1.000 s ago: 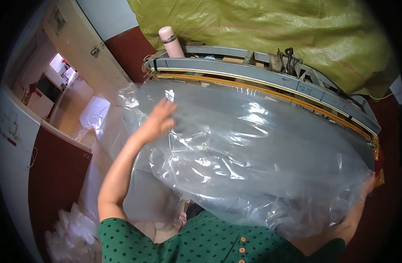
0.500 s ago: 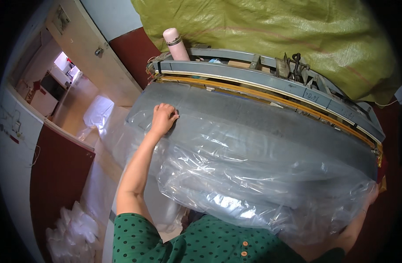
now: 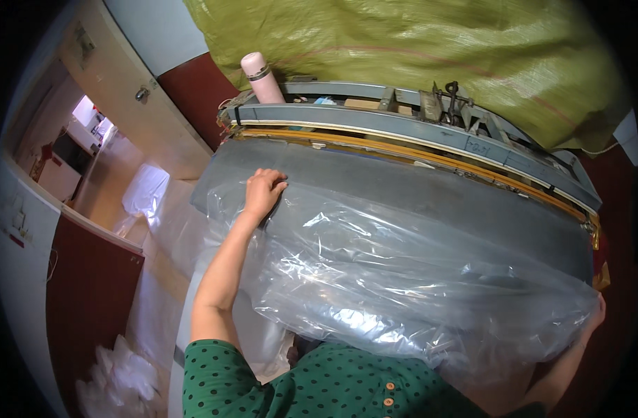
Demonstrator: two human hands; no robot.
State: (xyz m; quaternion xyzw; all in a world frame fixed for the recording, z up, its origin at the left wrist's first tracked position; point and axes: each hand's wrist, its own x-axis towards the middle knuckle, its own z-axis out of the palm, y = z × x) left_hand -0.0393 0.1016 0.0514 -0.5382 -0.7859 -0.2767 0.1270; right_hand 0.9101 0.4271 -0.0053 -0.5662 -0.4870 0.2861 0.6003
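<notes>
A large sheet of clear plastic film, wrinkled and shiny, lies over the grey work surface of a long machine and hangs down at its front towards my body. My left hand rests on the left part of that surface, fingers curled closed at the film's upper edge. At the far right end, my right hand grips the film's corner; its fingers are partly hidden by the picture's dark rim and the film. Between both hands the upper edge runs slanting down to the right.
Behind the surface runs a grey metal bar with an orange strip below it. A pink flask stands at its left end, metal clamps further right. A green-yellow tarp covers the back. Bunched plastic lies lower left, near an open door.
The film's upper edge has been drawn straighter and smoother between my hands. My right hand has risen slightly relative to the surface; the whole view has shifted a little.
</notes>
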